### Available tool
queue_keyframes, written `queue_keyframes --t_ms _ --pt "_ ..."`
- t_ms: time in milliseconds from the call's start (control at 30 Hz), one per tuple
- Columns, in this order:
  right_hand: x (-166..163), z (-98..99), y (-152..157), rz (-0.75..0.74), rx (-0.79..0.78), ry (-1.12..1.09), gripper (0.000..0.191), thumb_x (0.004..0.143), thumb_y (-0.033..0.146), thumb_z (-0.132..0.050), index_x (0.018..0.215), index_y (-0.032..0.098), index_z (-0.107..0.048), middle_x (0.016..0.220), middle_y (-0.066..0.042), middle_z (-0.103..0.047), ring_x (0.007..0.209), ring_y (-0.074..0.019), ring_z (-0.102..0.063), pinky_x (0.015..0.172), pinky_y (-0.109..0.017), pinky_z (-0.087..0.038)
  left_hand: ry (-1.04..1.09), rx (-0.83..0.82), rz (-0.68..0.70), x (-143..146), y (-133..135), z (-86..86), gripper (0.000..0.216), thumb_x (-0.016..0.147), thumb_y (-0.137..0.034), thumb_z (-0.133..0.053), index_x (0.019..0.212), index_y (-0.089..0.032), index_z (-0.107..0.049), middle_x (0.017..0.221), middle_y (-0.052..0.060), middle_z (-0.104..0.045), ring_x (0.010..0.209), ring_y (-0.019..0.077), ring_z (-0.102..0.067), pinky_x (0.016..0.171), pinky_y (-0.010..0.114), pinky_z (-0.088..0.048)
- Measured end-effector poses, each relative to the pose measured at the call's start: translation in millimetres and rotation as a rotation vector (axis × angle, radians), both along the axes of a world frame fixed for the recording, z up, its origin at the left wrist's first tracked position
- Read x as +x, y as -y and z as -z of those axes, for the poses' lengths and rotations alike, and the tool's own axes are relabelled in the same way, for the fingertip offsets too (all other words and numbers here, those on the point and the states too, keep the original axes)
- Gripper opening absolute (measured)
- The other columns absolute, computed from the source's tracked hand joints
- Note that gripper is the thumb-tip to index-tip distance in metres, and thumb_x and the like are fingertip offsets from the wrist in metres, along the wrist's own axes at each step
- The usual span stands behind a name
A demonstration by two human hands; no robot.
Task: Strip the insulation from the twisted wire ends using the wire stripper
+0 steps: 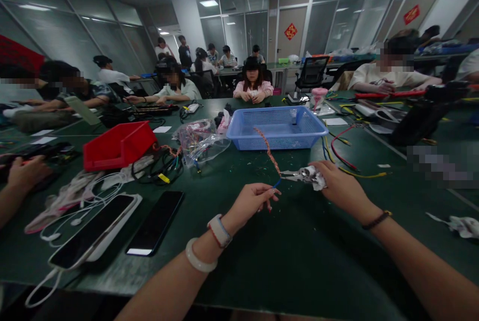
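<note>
Between the fingertips of my left hand [256, 198] is the blue end of a wire [277, 183]. From there a copper-coloured braided stretch [268, 152] rises, its tip overlapping the blue basket in view. My right hand [339, 183] is closed around pliers [301, 175] whose handles are wrapped in white material. Their jaws point left and meet the wire where the blue part joins the braid; whether they bite on it I cannot tell. Both hands are above the green table [299, 256].
Beyond my hands stands a blue mesh basket [277, 142]. Leftward lie a red bin [119, 146], a clear plastic bag [198, 141], a black phone [155, 223] and a white-cased phone [93, 231] with cables. Coloured wires [344, 156] lie to the right. Several people sit around the tables.
</note>
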State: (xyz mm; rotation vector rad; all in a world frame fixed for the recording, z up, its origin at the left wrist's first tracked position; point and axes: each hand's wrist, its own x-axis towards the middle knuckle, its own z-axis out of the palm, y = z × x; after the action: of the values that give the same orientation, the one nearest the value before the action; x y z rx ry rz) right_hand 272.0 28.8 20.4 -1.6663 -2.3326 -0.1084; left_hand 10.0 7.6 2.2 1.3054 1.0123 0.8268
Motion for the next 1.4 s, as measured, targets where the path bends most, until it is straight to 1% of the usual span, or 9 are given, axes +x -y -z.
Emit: queue_keyframes --t_ms 167,300,467,667,800,933,1033,1233,1400 --pt "-1.0 0.5 1.2 -0.024 -0.051 -0.011 0.038 0.085 0.018 -0.044 0.122 0.022 -0.049 0.126 -0.010 -0.055 0.084 -0.0207 -0.064 0.062 -0.030 -0.045 -0.070 0.052 -0.018 0.2 -0.8 0.7 0.026 0.084 -0.032 -0.060 0.096 -0.011 -0.070 0.082 0.006 -0.069 0.051 0.0059 -0.050 0.042 0.016 -0.029" --pt "1.5 0.2 1.1 -0.017 -0.056 -0.010 0.037 0.085 0.019 -0.044 0.122 0.022 -0.050 0.124 -0.010 -0.056 0.086 -0.0215 -0.063 0.063 -0.030 -0.044 -0.111 0.091 -0.062 -0.5 -1.0 -0.9 0.026 0.085 -0.031 -0.058 0.097 -0.012 -0.071 0.083 0.006 -0.069 0.052 0.0068 -0.049 0.043 0.017 -0.032" --pt "6.8 2.9 -1.9 -0.008 -0.059 -0.022 0.038 0.084 0.018 -0.046 0.121 0.022 -0.053 0.123 -0.011 -0.057 0.085 -0.0208 -0.062 0.064 -0.030 -0.043 -0.129 0.124 -0.084 -1.9 -1.3 -0.7 0.028 0.085 -0.035 -0.058 0.098 -0.013 -0.071 0.085 0.006 -0.069 0.054 0.0077 -0.051 0.044 0.017 -0.035" --pt "6.1 3.1 -1.1 -0.043 -0.144 -0.057 0.040 0.083 0.018 -0.048 0.122 0.022 -0.052 0.120 -0.010 -0.058 0.089 -0.0213 -0.062 0.067 -0.029 -0.045 -0.152 0.187 -0.042 -1.0 -0.3 0.6 0.027 0.085 -0.032 -0.057 0.096 -0.011 -0.070 0.082 0.006 -0.068 0.055 0.0085 -0.051 0.051 0.020 -0.042" --pt "4.0 2.0 0.7 -0.085 -0.174 -0.084 0.035 0.083 0.019 -0.049 0.117 0.024 -0.057 0.114 -0.008 -0.061 0.090 -0.0207 -0.063 0.070 -0.029 -0.045 -0.228 0.230 -0.026 -0.1 1.3 -0.5 0.028 0.086 -0.034 -0.056 0.095 -0.012 -0.071 0.081 0.006 -0.069 0.053 0.0087 -0.051 0.051 0.020 -0.041" --pt "5.6 2.0 0.8 -0.113 -0.192 -0.114 0.030 0.084 0.022 -0.049 0.112 0.024 -0.060 0.110 -0.007 -0.065 0.093 -0.0214 -0.063 0.074 -0.031 -0.047 -0.262 0.251 -0.018 -0.7 1.7 -1.8 0.029 0.086 -0.036 -0.055 0.094 -0.013 -0.071 0.082 0.006 -0.070 0.054 0.0094 -0.052 0.051 0.020 -0.040" --pt "6.5 1.6 1.0 -0.134 -0.191 -0.125 0.029 0.084 0.022 -0.049 0.110 0.025 -0.061 0.109 -0.006 -0.066 0.091 -0.0205 -0.063 0.075 -0.031 -0.047 -0.258 0.254 -0.022 -1.3 2.0 -2.5 0.029 0.086 -0.036 -0.055 0.095 -0.014 -0.071 0.083 0.006 -0.070 0.054 0.0095 -0.052 0.051 0.020 -0.041" --pt "3.4 -0.8 3.4 -0.089 -0.166 -0.075 0.033 0.083 0.018 -0.048 0.113 0.024 -0.059 0.109 -0.007 -0.065 0.089 -0.0206 -0.064 0.070 -0.028 -0.045 -0.284 0.267 -0.004 -1.3 3.5 -1.5 0.030 0.086 -0.037 -0.055 0.094 -0.014 -0.071 0.082 0.006 -0.070 0.051 0.0088 -0.052 0.050 0.020 -0.040" --pt "2.0 -0.5 4.8 -0.093 -0.151 -0.076 0.033 0.082 0.015 -0.048 0.112 0.024 -0.059 0.110 -0.007 -0.064 0.089 -0.0201 -0.063 0.071 -0.028 -0.045 -0.288 0.267 0.000 -1.1 4.2 -0.8 0.030 0.086 -0.036 -0.054 0.094 -0.013 -0.071 0.082 0.006 -0.070 0.050 0.0086 -0.052 0.049 0.020 -0.040"
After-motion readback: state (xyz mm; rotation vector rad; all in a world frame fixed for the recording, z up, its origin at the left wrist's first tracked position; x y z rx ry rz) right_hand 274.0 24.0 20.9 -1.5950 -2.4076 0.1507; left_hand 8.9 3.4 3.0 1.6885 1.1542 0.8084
